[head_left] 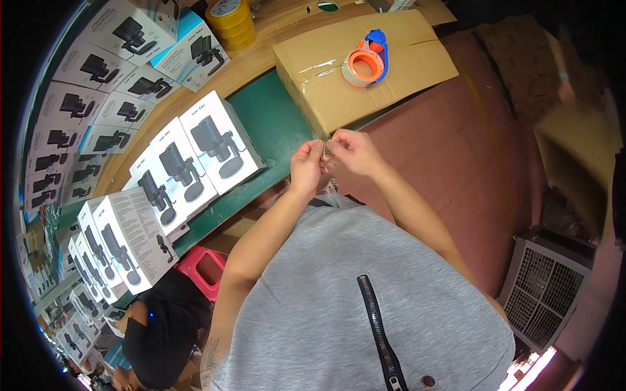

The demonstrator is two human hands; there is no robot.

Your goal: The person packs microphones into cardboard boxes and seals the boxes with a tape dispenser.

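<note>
My left hand (pixel 306 168) and my right hand (pixel 355 152) meet in front of my chest, beside the near corner of a brown cardboard carton (pixel 411 62). Both are closed, fingertips pinching a small crumpled piece of clear tape (pixel 330 158) between them. Fingers partly hide it. On top of the carton lies a tape dispenser (pixel 384 60) with a blue handle and an orange-cored roll of clear tape. Shiny tape strips cross the carton's lid, which is closed.
White microphone boxes (pixel 215 143) stand in a row on the green bench top (pixel 277 107), with more stacked at the left. Yellow tape rolls (pixel 231 29) sit at the back. A pink stool (pixel 203 270) and a person in black (pixel 166 332) are at lower left; a grey metal grille unit (pixel 544 290) stands at right.
</note>
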